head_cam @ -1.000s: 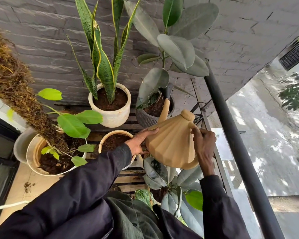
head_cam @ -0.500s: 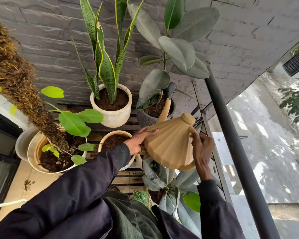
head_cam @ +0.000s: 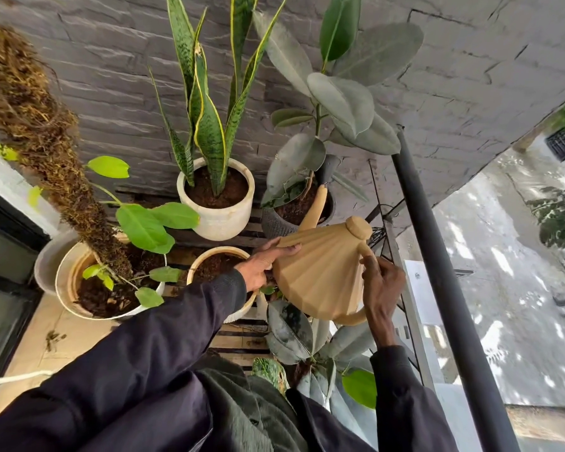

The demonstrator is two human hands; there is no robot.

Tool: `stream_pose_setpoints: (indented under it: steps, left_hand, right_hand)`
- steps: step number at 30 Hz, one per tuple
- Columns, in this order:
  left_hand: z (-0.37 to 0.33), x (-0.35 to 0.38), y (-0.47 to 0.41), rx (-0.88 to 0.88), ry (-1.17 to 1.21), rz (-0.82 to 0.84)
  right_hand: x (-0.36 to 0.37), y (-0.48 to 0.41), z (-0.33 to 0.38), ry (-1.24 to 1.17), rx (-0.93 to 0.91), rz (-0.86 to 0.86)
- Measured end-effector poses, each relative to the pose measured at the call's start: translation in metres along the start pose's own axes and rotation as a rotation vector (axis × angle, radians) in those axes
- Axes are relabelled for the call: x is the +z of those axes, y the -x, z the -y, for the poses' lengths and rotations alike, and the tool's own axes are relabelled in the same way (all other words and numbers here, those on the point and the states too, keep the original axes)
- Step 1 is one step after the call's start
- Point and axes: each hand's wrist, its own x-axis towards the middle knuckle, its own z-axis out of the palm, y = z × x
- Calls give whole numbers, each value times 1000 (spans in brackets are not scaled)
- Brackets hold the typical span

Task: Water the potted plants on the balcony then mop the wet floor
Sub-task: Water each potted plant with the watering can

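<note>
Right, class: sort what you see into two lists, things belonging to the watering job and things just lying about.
Job: watering can, left hand, right hand, dark pot, white pot, moss-pole pot.
Lying about: railing, white cord, stone wall.

Right hand (head_cam: 384, 288) grips the tan watering can (head_cam: 320, 275) by its handle, left hand (head_cam: 263, 264) presses its ribbed side — spout (head_cam: 317, 207) over the dark pot (head_cam: 274, 226).

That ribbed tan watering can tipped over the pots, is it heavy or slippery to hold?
Probably rigid: the watering can shows a crisp ribbed cone shape with no dent under either hand. Likely weighty or front-heavy when tilted, since the left hand braces its side with flat fingers while the right hand holds the handle. The ribs should help against slipping.
</note>
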Motion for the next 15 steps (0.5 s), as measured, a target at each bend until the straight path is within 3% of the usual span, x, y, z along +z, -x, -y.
stream_pose_setpoints:
  steps: [15]
  left_hand:
    - [11,-10,14,7,28,16]
  right_hand:
    - [-6,21,13,-29,11,33]
